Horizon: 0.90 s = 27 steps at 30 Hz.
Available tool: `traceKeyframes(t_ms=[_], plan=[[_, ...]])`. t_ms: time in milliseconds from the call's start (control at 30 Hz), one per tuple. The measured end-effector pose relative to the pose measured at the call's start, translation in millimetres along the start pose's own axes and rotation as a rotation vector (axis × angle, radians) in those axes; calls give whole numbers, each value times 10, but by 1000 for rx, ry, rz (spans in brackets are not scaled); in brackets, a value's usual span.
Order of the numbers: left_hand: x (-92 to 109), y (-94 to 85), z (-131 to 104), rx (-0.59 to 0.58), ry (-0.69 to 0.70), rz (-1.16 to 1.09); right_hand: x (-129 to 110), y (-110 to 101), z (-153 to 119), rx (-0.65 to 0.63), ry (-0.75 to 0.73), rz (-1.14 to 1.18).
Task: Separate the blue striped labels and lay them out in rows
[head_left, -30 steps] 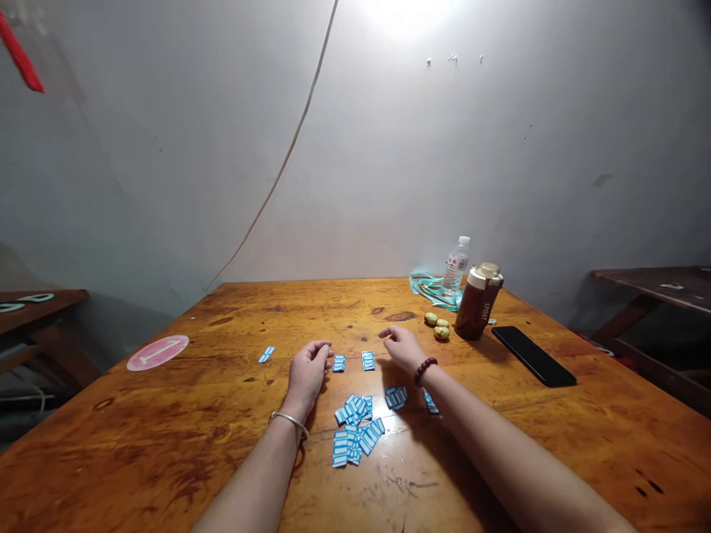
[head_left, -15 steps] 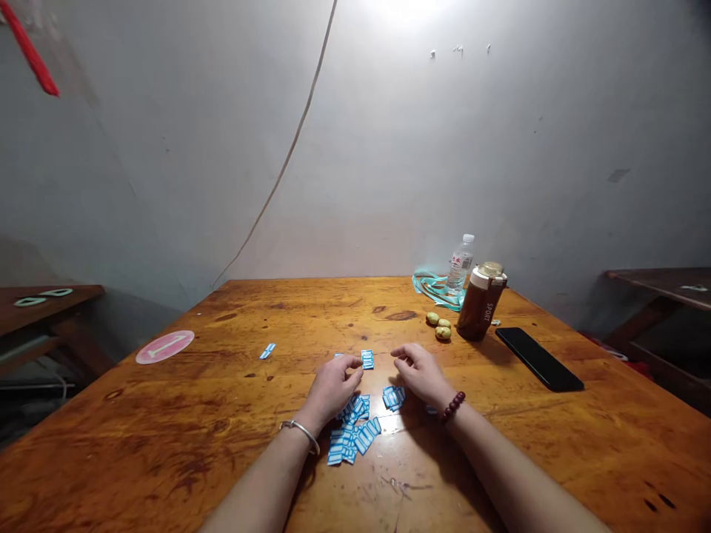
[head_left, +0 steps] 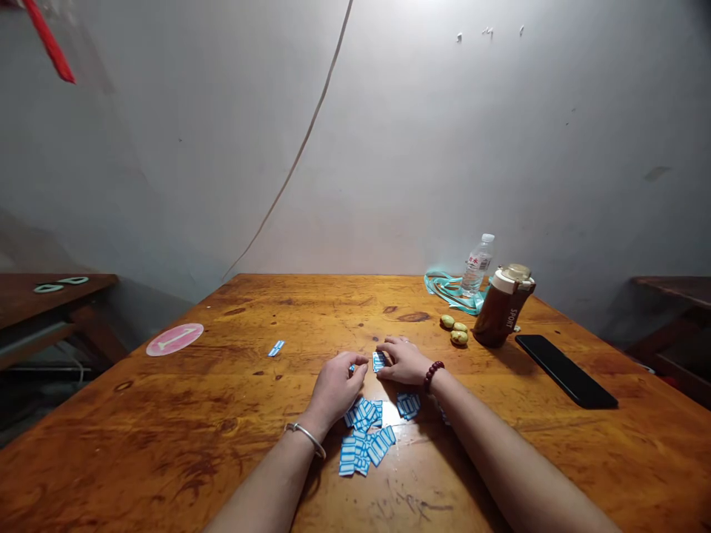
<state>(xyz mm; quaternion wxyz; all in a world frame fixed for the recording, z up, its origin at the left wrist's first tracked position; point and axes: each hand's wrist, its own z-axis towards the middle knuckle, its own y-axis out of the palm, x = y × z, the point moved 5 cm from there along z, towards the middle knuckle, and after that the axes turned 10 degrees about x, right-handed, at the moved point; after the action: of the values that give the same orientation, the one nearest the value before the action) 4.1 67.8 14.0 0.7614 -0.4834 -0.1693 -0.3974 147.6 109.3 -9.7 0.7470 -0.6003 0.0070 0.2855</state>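
Standing near the far right corner of the counter (head_left: 222, 459) are a plastic bottle (head_left: 477, 268) and SPORT tumbler (head_left: 498, 309). Mid-counter, the right hand (head_left: 405, 363), thumb and fingers parted, straddles blue-striped cards (head_left: 378, 362); the left hand (head_left: 335, 388) curls, thumb apart.

Both forearms reach forward from lower edge, wrists angled inward. Left hand (head_left: 340, 381) palm down, fingers curled, thumb close to index finger. Right hand (head_left: 404, 360) opposite, fingers bent, thumb apart from index finger, pointing toward left hand. Hands near each other, apart.
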Motion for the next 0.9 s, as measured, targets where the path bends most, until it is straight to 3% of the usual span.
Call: traceKeyframes(t_ms=[233, 433, 567, 667, 900], plan=[[5, 21, -3, -14, -5, 12, 33, 10, -24, 35, 5, 40], [108, 77, -40, -96, 30, 7, 42, -76, -49, 55, 51, 156], [160, 141, -79, -153, 19, 3, 89, -163, -181, 122, 215, 368], [152, 182, -97, -170, -5, 33, 101, -72, -331, 88, 357, 554], [134, 219, -94, -195, -40, 43, 24, 44, -424, 136, 338, 663]])
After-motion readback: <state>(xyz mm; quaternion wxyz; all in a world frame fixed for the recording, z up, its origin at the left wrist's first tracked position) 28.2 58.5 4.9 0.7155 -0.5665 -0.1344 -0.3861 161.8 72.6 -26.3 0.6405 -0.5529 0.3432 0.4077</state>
